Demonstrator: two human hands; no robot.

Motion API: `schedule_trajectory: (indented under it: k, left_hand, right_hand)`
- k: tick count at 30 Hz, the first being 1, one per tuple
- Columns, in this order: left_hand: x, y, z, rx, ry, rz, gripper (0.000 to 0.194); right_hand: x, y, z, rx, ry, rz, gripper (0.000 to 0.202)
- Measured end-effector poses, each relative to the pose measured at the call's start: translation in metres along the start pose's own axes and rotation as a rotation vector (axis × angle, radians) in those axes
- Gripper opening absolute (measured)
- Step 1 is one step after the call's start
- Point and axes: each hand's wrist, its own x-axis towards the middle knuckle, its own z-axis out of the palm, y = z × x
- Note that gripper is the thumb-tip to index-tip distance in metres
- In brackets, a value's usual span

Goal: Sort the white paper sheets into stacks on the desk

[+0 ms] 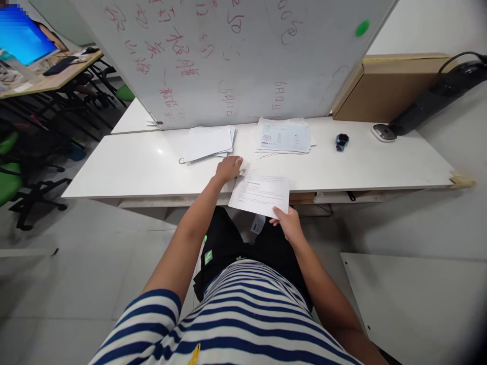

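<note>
My right hand pinches the lower right corner of a printed sheet of paper, thumb on top. The sheet is tilted and hangs partly over the table's front edge. By its upper left corner my left hand is closed, with a small shiny metallic bit showing below the fingers. Whatever those fingers grip is hidden. Beyond the left hand lies a stack of blank-looking papers, with a small ring at its lower left corner. A second stack of printed papers lies to the right.
A whiteboard with red writing stands behind the white table. On the table's right are a blue watch, a computer mouse, a cardboard box and a black cylindrical object. A desk with a monitor is far left.
</note>
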Motion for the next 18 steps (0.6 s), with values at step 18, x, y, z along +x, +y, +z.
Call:
schedule_trajectory:
  k: [18]
  left_hand:
    - [-0.003,0.012,0.011,0.233,0.011,0.014,0.049]
  right_hand:
    - [0.004,-0.006,-0.006,0.025,-0.05,0.041,0.025]
